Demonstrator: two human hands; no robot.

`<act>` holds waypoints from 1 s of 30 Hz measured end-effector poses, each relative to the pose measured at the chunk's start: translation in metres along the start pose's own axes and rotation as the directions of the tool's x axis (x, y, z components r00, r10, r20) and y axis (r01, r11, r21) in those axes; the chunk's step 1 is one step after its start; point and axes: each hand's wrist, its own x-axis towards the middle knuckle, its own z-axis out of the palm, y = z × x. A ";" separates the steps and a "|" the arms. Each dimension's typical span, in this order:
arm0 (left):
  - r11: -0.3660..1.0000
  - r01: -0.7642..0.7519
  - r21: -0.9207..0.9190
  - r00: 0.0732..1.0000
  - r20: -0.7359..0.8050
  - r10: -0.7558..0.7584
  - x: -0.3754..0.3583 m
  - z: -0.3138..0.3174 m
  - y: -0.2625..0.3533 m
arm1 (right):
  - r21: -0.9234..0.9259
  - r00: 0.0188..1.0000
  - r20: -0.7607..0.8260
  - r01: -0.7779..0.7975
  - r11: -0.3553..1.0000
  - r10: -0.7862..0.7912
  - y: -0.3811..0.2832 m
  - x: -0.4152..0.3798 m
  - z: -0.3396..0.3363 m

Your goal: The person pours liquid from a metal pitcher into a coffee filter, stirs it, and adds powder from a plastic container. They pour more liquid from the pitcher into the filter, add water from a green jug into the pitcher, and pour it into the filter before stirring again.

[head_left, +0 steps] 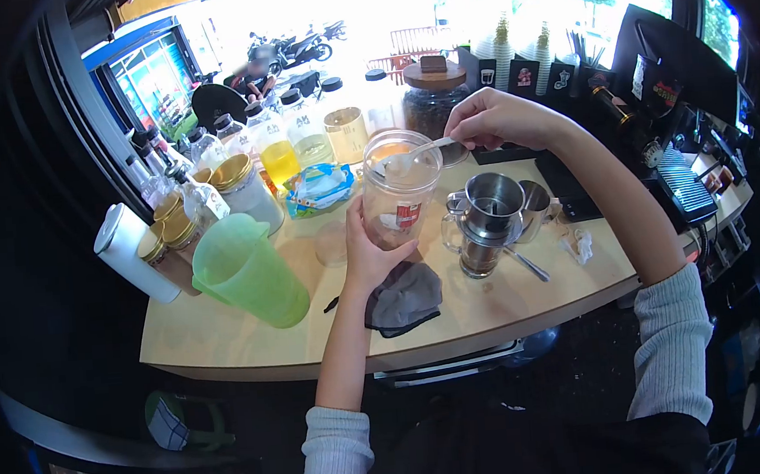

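Observation:
My left hand point(374, 257) is wrapped round the lower side of a clear plastic jar point(401, 191) with a red-and-white label, held tilted above the counter. In my right hand point(500, 121) a white spoon point(429, 148) is pinched by its handle; its bowl end dips into the jar's open mouth. The jar's contents are hard to make out. Below the left hand lies a grey cloth point(409, 295). To the right, a metal drip filter point(494, 198) sits on a glass mug point(479, 261), with a metal spoon point(528, 263) beside it.
A green translucent pitcher point(250, 271) stands on the left of the wooden counter point(229, 340). Behind are bottles point(275, 152), a blue wipes packet point(322, 188) and a wooden-lidded jar point(435, 101). Crumpled tissue point(578, 245) lies right, near a dark machine point(680, 182).

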 end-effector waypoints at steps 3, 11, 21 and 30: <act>0.998 0.026 0.060 1.000 -0.009 -0.025 -0.001 0.001 0.001 | 0.017 0.999 -0.045 0.011 1.000 -0.011 0.006 -0.008 -0.004; 0.990 0.054 0.133 0.997 -0.054 -0.047 -0.002 0.003 -0.011 | 0.020 0.985 -0.171 0.020 1.000 -0.016 0.016 -0.038 -0.027; 0.989 0.116 0.092 0.986 -0.132 -0.103 -0.003 0.008 -0.033 | -0.050 0.942 -0.337 -0.022 0.999 0.004 0.056 -0.112 -0.038; 0.974 0.081 0.211 0.993 -0.099 -0.061 0.000 0.010 -0.019 | -0.153 0.883 -0.463 0.007 0.988 -0.078 0.088 -0.135 -0.012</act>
